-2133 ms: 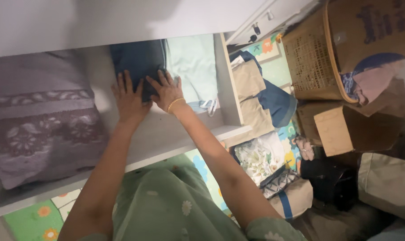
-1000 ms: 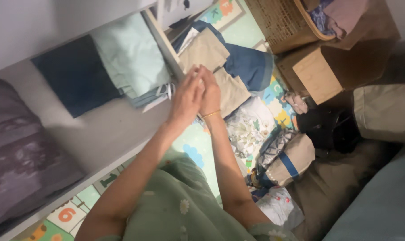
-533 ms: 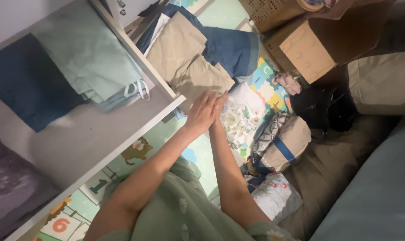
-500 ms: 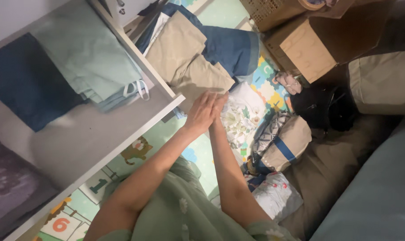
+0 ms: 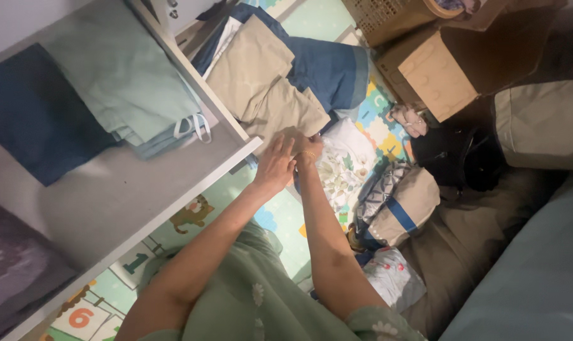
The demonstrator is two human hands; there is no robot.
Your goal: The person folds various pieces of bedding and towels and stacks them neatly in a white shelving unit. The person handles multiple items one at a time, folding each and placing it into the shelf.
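My left hand (image 5: pixel 274 167) lies with fingers together at the lower edge of a folded beige cloth (image 5: pixel 261 72) on the floor. My right hand (image 5: pixel 307 145), with a gold bracelet at the wrist, reaches the same edge; its fingers are hidden at the cloth. A dark blue cloth (image 5: pixel 329 69) lies under the beige pile, and a white floral cloth (image 5: pixel 348 165) sits just right of my hands. On the white shelf (image 5: pixel 141 189) to the left lie a folded dark blue cloth (image 5: pixel 37 117) and a pale green one (image 5: pixel 122 79).
A purple-grey towel (image 5: pixel 12 271) sits at the shelf's left end. A cardboard box (image 5: pixel 438 76), a wicker basket (image 5: pixel 387 16), a black bag (image 5: pixel 457 155) and a beige bundle with a blue stripe (image 5: pixel 403 211) crowd the right. A colourful foam mat (image 5: pixel 198 211) covers the floor.
Both hands left the dark blue cloth on the shelf, swung right and down past the shelf edge, and now touch the beige pile on the floor. The view followed them.
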